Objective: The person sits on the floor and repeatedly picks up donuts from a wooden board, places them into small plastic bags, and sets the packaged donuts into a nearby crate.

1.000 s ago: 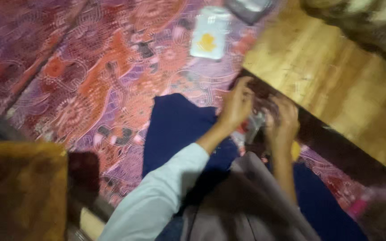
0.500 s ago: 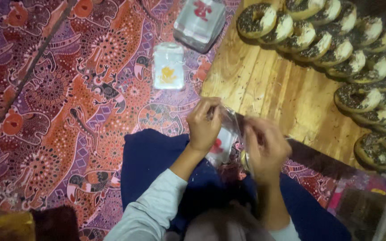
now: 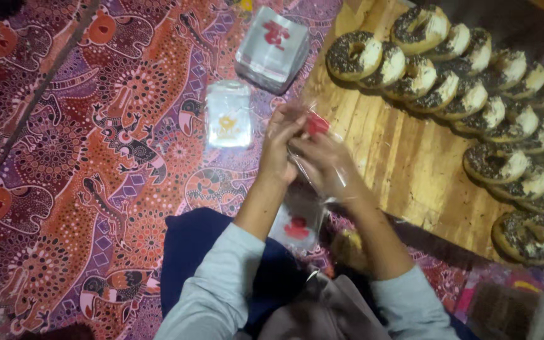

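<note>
My left hand (image 3: 281, 146) and my right hand (image 3: 323, 165) are together just off the left edge of a wooden board (image 3: 404, 160). Both pinch a clear plastic bag with a red mark (image 3: 315, 126), and my right hand seems to be partly inside it. Another clear bag with a red mark (image 3: 297, 223) lies below my wrists, near my lap. Rows of chocolate-topped doughnuts (image 3: 448, 82) lean on one another across the board, to the right of my hands.
A stack of clear bags with a red mark (image 3: 273, 45) and a smaller pack with a yellow mark (image 3: 228, 114) lie on the red and purple patterned cloth (image 3: 83, 157). My dark blue trouser leg (image 3: 190, 252) is at the bottom.
The view has swung up and right, so more doughnuts show. My hands have risen with the clear bag towards the board's edge and stay closed on it.
</note>
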